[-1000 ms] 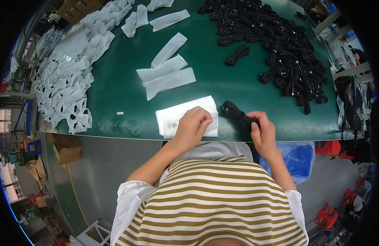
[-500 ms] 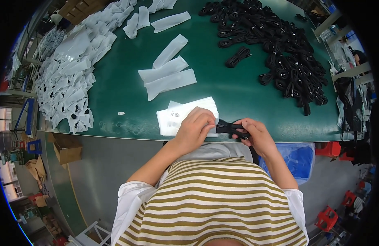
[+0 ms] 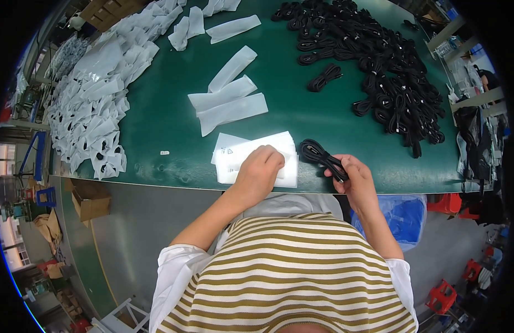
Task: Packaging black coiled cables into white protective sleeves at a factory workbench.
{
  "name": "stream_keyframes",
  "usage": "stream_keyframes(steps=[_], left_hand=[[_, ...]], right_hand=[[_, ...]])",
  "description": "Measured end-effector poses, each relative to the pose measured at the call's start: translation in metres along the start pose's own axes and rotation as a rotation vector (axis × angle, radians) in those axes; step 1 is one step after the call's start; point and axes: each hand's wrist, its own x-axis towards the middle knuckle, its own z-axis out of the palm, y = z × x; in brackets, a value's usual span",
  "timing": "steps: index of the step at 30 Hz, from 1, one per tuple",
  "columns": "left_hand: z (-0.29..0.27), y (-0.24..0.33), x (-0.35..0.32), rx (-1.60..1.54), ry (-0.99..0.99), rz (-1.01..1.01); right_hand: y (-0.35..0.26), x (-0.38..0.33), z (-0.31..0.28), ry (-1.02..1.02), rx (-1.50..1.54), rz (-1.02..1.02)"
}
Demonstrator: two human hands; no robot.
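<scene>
A flat stack of white translucent plastic bags (image 3: 248, 147) lies at the table's near edge, its sheets slightly fanned. My left hand (image 3: 259, 172) rests on the stack, fingers curled and pressed together at the top bag; the fingertips are partly hidden. Just right of the stack, my right hand (image 3: 354, 175) grips a coiled black cable (image 3: 319, 154) by its near end. The coil's loop points up and left, apart from the bags. Farther back, one more coiled black cable (image 3: 325, 77) lies by itself.
A large heap of filled white bags (image 3: 96, 100) covers the table's left side. Several loose bags (image 3: 232, 114) lie mid-table. Black coiled cables (image 3: 379, 72) are piled at the right. A blue-lined bin (image 3: 398, 216) stands below the near edge, beside red stools (image 3: 445, 201).
The cable in my right hand has drawn away from the bags and turned, its loop now up and left. My left hand has shifted slightly left, off the cable.
</scene>
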Motion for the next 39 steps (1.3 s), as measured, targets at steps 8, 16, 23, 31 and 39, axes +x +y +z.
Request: stream_keyframes(steps=[8,16,23,31,39], left_hand=[[-0.001,0.001,0.000,-0.315,0.089,-0.312],[0.000,0.006,0.004,-0.358,0.113,-0.120],[-0.017,0.014,0.018,-0.261,0.107,-0.055],[-0.044,-0.007,0.026,-0.333,0.167,-0.182],[-0.060,-0.009,0.036,-0.901,0.280,-0.249]], right_hand=[[0.019,-0.008,0.008,-0.070,-0.448,-0.375],[0.009,0.000,0.012,-0.182,-0.268,-0.009],[0.002,0.008,0.035,-0.205,-0.790,-0.917],[-0.020,0.035,0.047,-0.360,-0.670,-1.236],[-0.033,0.041,0.073,-0.231,-0.593,-1.163]])
